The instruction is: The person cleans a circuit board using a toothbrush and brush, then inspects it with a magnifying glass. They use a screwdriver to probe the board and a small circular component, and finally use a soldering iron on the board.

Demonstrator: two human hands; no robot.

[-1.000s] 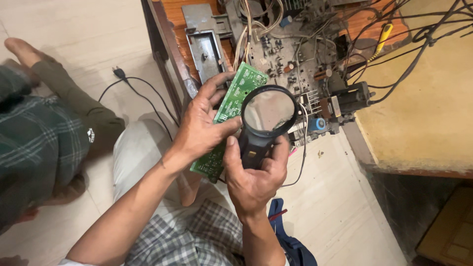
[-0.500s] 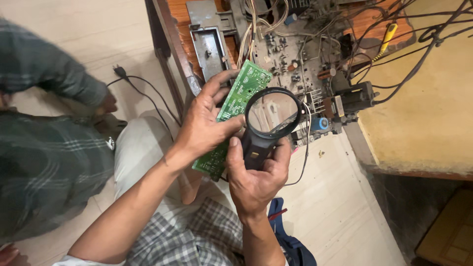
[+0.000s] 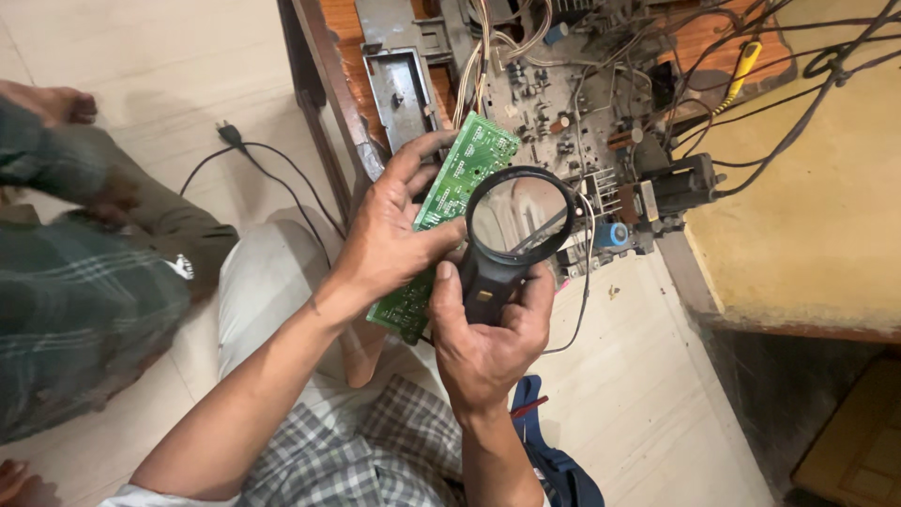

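Two hands are working close to the camera. The right hand is wrapping its fingers and thumb tight around the black handle of one round magnifying glass. The left hand is pinching one green circuit board, with the thumb pressing on the front and the fingers curling over its top edge. The glass is sitting just in front of the green board, over its right side. Both are being held up in the air above the person's lap, not lying on anything.

Under the hands, the person is wearing checked cloth and light trousers. One blue strap is lying on the pale floor beside them.

On the left, another person in a green checked shirt is sitting on the floor. One black power plug with its cord is lying near them.

Farther away, one big open case is standing on the floor. In it are sitting one large dusty circuit board, one blue round part and many tangled wires. One yellow-handled tool is lying at the far edge of the yellow table on the right.
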